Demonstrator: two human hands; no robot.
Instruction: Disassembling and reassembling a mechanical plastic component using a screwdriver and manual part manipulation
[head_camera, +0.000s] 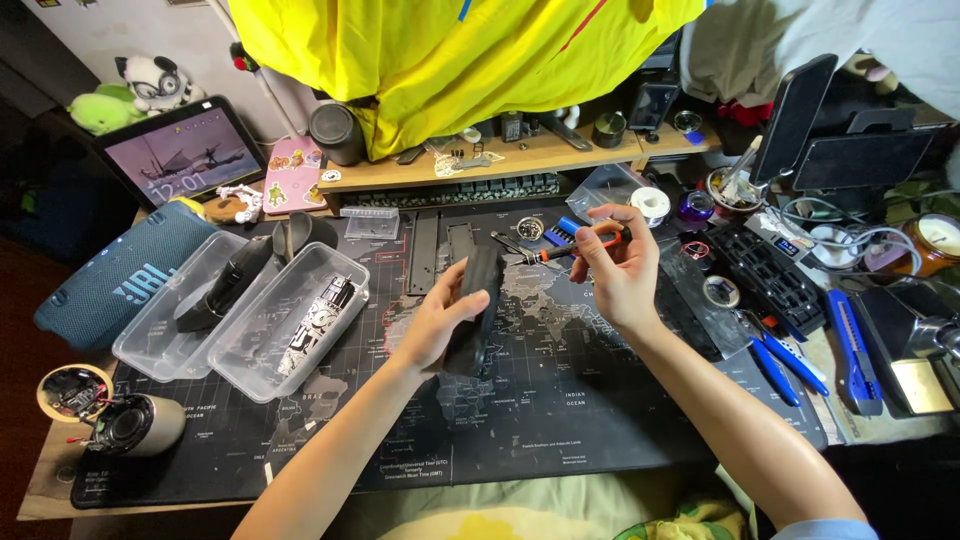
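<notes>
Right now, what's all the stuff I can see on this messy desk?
Desk mat: one, black with a world map, covers the desk.
Plastic tubs: two, clear, on the mat's left.
Speaker: one, blue-grey, far left.
Tablet: one, black, back left.
Plush toys: two, green and white, back left corner.
Cloth: one, yellow, hanging over the shelf.
Cutters: one pair, blue handles, right.
Black casing: one, in the left hand.
Screwdriver: one, orange and black, in the right hand.

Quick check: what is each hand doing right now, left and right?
Left hand: closed around a black rectangular casing, held upright over the desk mat.
Right hand: fingers pinched on an orange-handled screwdriver, tip pointing at the casing.
</notes>
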